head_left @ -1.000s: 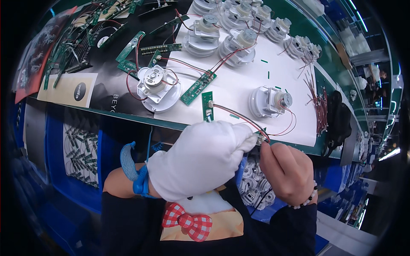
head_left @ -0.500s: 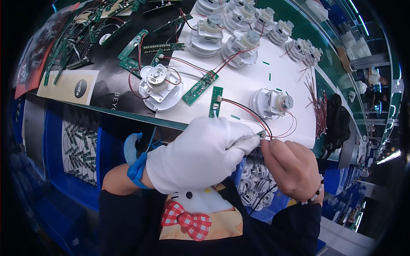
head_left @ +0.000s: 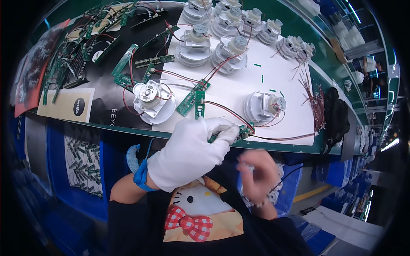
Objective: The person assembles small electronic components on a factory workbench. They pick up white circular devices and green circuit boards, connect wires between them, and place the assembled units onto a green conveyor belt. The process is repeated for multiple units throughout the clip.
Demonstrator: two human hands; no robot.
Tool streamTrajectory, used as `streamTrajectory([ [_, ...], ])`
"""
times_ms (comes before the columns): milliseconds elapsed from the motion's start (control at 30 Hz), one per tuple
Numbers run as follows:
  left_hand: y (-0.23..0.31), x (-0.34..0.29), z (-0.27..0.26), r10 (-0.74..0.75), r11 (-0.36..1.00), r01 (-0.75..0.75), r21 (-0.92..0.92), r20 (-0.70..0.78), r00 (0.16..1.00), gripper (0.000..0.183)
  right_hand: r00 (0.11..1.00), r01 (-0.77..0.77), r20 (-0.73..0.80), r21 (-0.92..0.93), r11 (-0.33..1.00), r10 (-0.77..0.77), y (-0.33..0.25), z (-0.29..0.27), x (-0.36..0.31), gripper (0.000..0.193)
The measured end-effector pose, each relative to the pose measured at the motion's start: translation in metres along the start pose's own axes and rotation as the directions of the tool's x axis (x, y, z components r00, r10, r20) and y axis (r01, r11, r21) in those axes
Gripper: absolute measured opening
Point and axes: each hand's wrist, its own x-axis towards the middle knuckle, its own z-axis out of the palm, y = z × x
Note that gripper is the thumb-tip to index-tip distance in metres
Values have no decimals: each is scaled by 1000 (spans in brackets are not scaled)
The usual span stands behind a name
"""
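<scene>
My left hand, in a white glove with a blue strap at the wrist, pinches a green circuit board at the table's near edge. A red and black wire pair links this board to a smaller upright board just beyond the glove. Another wire lead runs from the held board to the right. My right hand, bare with a beaded bracelet, hangs in front of the table edge, apart from the board. Its fingers look curled but are blurred by motion. A white motor unit stands beyond the held board.
Another motor unit sits left of the boards, wired to them. Several more units line the back. Loose circuit boards crowd the left side. A wire bundle lies at the right. Blue bins stand below the table.
My right hand has come off the board and drawn down toward my body. The right-hand wire lead now stretches out from the board. The view has shifted slightly.
</scene>
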Motion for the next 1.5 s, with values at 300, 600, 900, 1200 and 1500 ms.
streamTrajectory([
  [300,-10,-8,3,375,884,-343,319,-44,926,12,897,-333,126,822,462,423,23,16,13,23],
  [600,-12,-14,8,482,817,-402,415,-106,870,7,905,-279,104,877,391,412,25,22,12,18],
  [900,-10,-19,12,583,737,-482,474,-84,808,8,885,-297,154,914,277,440,24,24,11,16],
  [1200,-16,-6,-18,439,796,-349,495,-76,895,7,948,113,-169,-609,785,-268,55,-60,42,66],
  [1500,-19,-38,-36,628,509,-266,819,-142,765,23,995,-28,88,-141,990,41,94,-47,76,103],
])
